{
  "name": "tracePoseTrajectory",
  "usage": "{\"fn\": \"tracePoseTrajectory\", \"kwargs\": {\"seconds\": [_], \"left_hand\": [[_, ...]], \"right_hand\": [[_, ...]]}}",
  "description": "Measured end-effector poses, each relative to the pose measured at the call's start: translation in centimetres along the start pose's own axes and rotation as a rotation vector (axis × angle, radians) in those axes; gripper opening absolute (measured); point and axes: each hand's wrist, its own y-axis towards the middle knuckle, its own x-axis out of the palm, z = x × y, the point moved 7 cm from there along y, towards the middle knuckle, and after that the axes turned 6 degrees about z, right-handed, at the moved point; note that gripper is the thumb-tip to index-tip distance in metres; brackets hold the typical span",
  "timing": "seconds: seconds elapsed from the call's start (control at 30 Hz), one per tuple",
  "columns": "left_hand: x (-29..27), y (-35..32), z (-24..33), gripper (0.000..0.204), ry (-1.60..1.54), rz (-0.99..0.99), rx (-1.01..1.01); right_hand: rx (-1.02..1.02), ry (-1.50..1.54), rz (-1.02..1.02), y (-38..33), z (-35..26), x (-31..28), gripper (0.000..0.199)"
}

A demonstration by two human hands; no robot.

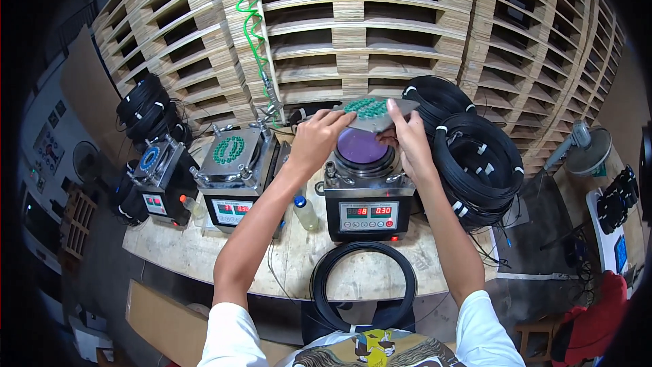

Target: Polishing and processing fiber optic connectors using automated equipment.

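Observation:
Both my hands grip a square metal polishing plate [380, 124], lifted and tilted above the right-hand polishing machine [369, 194]. Green fittings [367, 107] form a ring on the plate's top. My left hand [318, 134] closes on its left edge; some fingertips lie over the top. At the right edge, my right hand [411, 137] has its thumb on top and its fingers beneath. Under the plate, the machine's round purple pad [363, 147] lies exposed. The machine's front panel has a lit red and green display.
Left stand two more machines, one carrying a green-ringed plate [227, 151], the other a blue-ringed one [151, 157]. A blue-capped bottle [306, 215] is between machines. Black cable coils lie at the front [317, 278] and right [506, 156]. Wooden pallets [350, 27] rise behind; a green coiled hose [252, 20] hangs.

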Motion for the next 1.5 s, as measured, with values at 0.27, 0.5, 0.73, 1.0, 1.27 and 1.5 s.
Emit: {"fn": "tracePoseTrajectory", "kwargs": {"seconds": [0.27, 0.5, 0.73, 1.0, 1.27, 1.5], "left_hand": [[2.8, -1.0, -5.2, 0.087, -0.862, -0.380, -0.689], [7.8, -4.7, -8.0, 0.033, -1.159, -0.399, -0.991], [8.3, -6.1, -6.8, 0.021, -1.206, -0.295, -1.101], [7.3, -7.2, -6.6, 0.037, -0.983, -0.226, -1.043], [8.0, -7.8, -7.0, 0.056, -0.832, -0.258, -0.969], [8.9, -8.6, -7.2, 0.063, -0.900, -0.290, -0.945]], "right_hand": [[-0.153, 0.293, -0.028, 1.5, 0.6, -4.9, 0.038], [0.012, 0.027, -0.263, 3.7, 2.4, -4.1, 0.044], [-0.066, -0.358, -0.247, 5.6, 3.5, -5.9, 0.052], [-0.060, -0.398, -0.233, 5.7, 5.7, -6.7, 0.044], [-0.022, -0.411, -0.269, 6.1, 6.9, -7.0, 0.042], [-0.119, -0.517, -0.202, 6.0, 6.7, -7.1, 0.039]]}}
